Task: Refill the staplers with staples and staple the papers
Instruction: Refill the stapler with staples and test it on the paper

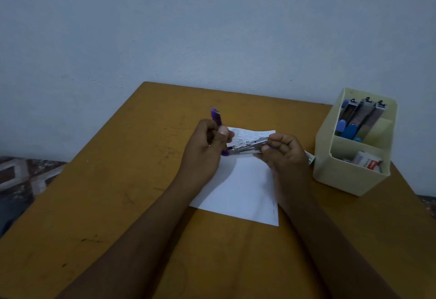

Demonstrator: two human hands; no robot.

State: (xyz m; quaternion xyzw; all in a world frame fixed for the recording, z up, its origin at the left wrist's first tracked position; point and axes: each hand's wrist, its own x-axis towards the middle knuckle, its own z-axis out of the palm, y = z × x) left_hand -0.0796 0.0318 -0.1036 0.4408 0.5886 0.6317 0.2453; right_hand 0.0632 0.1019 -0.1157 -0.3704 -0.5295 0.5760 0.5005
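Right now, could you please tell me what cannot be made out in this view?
Head view:
Staples inside the purple stapler: too small, its end gripped by the right hand.
Whether the right fingers also hold staples: hidden by their curl.
Label on the staple box in the cream organizer: too small, blurred.
Print on the paper: too small.

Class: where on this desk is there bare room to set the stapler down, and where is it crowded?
Bare: the desk left of the paper, and the strip behind it. Crowded: the gap between paper and organizer, by the right hand.
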